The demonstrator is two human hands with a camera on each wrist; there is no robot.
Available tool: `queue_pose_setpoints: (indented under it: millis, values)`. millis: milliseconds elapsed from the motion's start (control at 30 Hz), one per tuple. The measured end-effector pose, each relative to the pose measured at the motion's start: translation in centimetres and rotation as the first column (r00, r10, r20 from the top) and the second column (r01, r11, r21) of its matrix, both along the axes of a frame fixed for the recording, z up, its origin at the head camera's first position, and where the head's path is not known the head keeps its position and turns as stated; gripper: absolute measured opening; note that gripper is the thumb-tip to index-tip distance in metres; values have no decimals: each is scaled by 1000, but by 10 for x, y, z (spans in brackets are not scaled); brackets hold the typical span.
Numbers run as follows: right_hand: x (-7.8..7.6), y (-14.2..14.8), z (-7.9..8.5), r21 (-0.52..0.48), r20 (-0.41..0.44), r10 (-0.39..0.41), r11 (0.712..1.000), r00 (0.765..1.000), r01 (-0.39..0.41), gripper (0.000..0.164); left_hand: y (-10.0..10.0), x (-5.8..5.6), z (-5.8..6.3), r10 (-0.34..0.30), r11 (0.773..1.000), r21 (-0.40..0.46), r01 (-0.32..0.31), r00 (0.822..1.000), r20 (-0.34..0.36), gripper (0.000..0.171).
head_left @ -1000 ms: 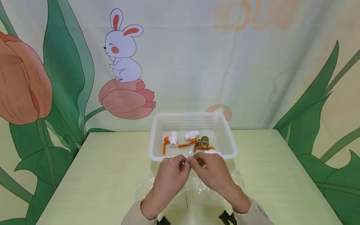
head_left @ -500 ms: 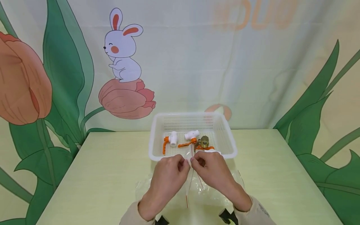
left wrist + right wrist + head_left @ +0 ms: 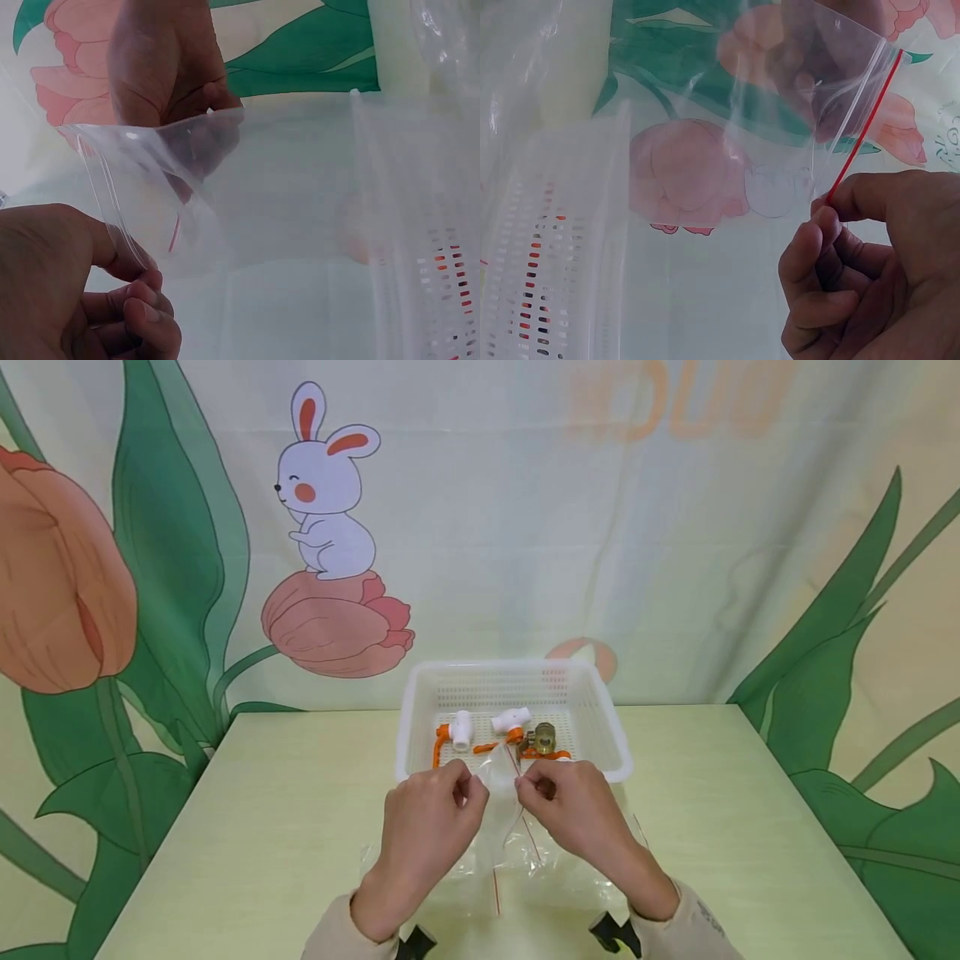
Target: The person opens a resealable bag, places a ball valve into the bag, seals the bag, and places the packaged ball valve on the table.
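A clear zip-lock bag (image 3: 498, 793) with a red seal line hangs between both hands, its mouth spread apart. My left hand (image 3: 438, 806) pinches one side of the mouth between thumb and forefinger; in the left wrist view the bag's clear lip (image 3: 124, 210) runs into that pinch. The opposite side, along the red strip (image 3: 866, 124), is pinched by my right hand (image 3: 573, 806). Nothing shows inside the bag. Just beyond the hands stands a white plastic basket (image 3: 617, 727) holding white valves (image 3: 461, 729) with orange handles and a brass fitting (image 3: 544, 737).
More clear zip-lock bags (image 3: 592, 872) lie flat on the pale table (image 3: 285, 835) beneath the hands. Behind the table hangs a printed curtain (image 3: 487, 527) with a rabbit and tulips. The basket sits near the table's back edge.
The hands began together at the bag's mouth and have drawn apart, the left hand moving left. The mouth of the zip-lock bag has opened between them. The basket has stayed put.
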State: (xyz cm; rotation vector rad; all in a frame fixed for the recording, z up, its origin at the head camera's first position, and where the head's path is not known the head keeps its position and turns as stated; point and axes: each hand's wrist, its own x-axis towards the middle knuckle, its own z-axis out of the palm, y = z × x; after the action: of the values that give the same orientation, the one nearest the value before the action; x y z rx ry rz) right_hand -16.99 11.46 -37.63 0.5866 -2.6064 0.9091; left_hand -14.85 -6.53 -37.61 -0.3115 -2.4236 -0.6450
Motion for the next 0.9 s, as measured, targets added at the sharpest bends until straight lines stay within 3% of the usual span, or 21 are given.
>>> queue_pose_setpoints:
  millis: [533,900]
  values:
    - [-3,12,1,-26,30,-11,1000,999,12,22,-13,-2,2,39,999,36,-38,999,-19,23]
    - [-6,0,-3,-78,58,19,997,998,-14,22,-15,-2,2,15,999,43,-14,1000,-14,25]
